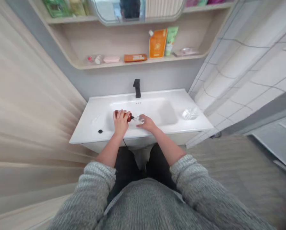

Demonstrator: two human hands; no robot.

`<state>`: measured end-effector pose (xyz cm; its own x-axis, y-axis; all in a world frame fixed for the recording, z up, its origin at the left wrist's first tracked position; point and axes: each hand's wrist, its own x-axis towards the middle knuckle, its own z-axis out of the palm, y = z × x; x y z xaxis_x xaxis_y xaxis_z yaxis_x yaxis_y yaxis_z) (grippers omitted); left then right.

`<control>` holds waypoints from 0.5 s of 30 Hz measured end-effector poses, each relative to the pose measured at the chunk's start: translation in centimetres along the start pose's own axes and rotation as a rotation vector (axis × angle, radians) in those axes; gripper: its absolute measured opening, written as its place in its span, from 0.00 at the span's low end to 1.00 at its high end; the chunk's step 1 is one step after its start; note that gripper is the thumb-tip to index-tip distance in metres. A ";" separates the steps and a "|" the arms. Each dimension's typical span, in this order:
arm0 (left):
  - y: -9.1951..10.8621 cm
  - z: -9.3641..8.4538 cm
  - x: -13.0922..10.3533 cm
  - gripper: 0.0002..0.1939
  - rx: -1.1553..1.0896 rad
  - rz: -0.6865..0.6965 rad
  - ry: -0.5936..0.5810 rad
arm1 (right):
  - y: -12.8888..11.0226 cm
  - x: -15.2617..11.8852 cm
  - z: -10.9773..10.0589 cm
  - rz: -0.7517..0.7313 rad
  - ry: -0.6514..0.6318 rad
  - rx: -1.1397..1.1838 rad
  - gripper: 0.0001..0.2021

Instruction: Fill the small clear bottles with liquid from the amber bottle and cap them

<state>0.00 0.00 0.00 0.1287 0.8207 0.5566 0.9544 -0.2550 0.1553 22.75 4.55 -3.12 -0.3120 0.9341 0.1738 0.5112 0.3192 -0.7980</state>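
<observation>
My left hand (pixel 121 123) is wrapped over a reddish-brown bottle (pixel 129 117), which lies tilted on its side with its dark neck pointing right. Facing that neck, a small clear container (pixel 140 119) is held in my right hand (pixel 146 123), its fingers closed around it. The bottle's mouth is at the container's opening; whether they touch or liquid flows cannot be made out. Both hands are over the front part of the white sink basin (pixel 167 111).
A black faucet (pixel 137 88) stands behind the basin. On the counter are a small black round cap (pixel 100 131) at left and clear crumpled plastic (pixel 190 113) at right. Above, a wall shelf (pixel 104 65) holds an orange pouch (pixel 157 43) and a green tube (pixel 171 41).
</observation>
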 end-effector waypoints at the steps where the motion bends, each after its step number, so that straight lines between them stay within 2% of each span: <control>1: 0.0 0.0 0.0 0.27 -0.005 -0.001 0.000 | 0.0 0.0 0.0 0.002 0.002 0.003 0.36; 15: 0.2 0.0 0.2 0.27 -0.005 0.005 0.020 | 0.6 0.1 0.0 -0.019 0.019 0.004 0.36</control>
<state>0.17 0.09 0.14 0.1281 0.8092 0.5734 0.9523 -0.2618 0.1567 23.01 4.82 -3.63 -0.3062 0.9308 0.1996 0.5025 0.3361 -0.7966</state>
